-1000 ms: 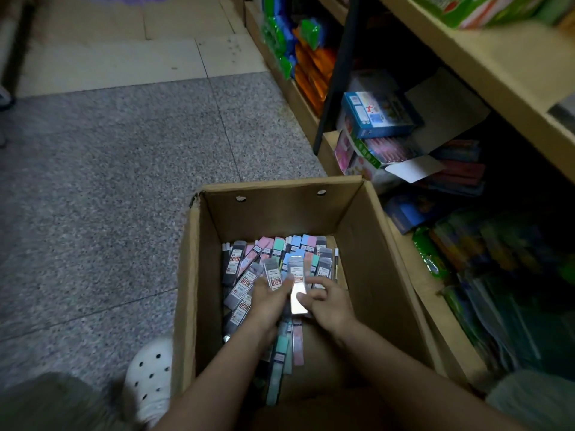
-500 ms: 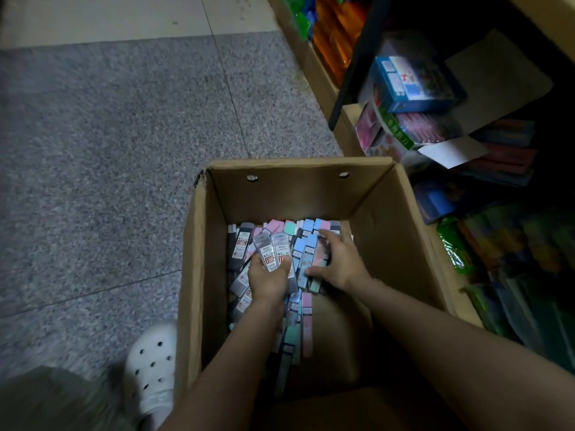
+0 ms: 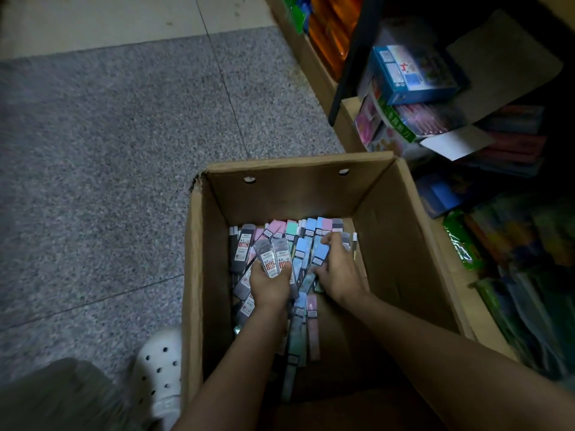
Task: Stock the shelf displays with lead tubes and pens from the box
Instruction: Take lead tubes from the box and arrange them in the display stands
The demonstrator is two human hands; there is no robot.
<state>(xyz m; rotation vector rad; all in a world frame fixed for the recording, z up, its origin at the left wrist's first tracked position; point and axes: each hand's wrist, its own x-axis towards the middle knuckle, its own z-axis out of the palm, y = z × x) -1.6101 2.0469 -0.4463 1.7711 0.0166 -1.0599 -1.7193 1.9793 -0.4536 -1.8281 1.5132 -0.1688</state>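
Head view: both forearms reach down from the near edge into an open cardboard box (image 3: pixel 401 231) on the floor (image 3: pixel 109 144).

The left hand (image 3: pixel 270 286) sits left of centre in the box, back of the hand up, its grip curled round a small bundle of grey lead tubes (image 3: pixel 273 256) whose labelled tops fan up and away from the fingers. The bundle is lifted a little above the heap.

The right hand (image 3: pixel 340 272) lies just to its right, palm down on the heap, wrist angled toward the near right. Its fingers are bent over the pastel tubes (image 3: pixel 306 241); a blue one shows under the fingers and thumb, but whether the grip has closed on it or only presses on it cannot be told.

More tubes, grey, pink, green and blue, lie in a loose heap across the far and left part of the box floor, some trailing toward the near side under the arms. The far wall of the box has two round holes; its left corner is torn.

Left of the box, near the bottom, a white perforated clog (image 3: pixel 160 374) rests on the speckled grey floor, beside a grey trouser leg (image 3: pixel 62 399).

To the right stands a wooden shelf (image 3: pixel 348 119) with a black upright. On it lie a blue carton (image 3: pixel 413 73), pink packs, and green and orange wrapped goods, all dim. The box's right wall stands right by the shelf edge.
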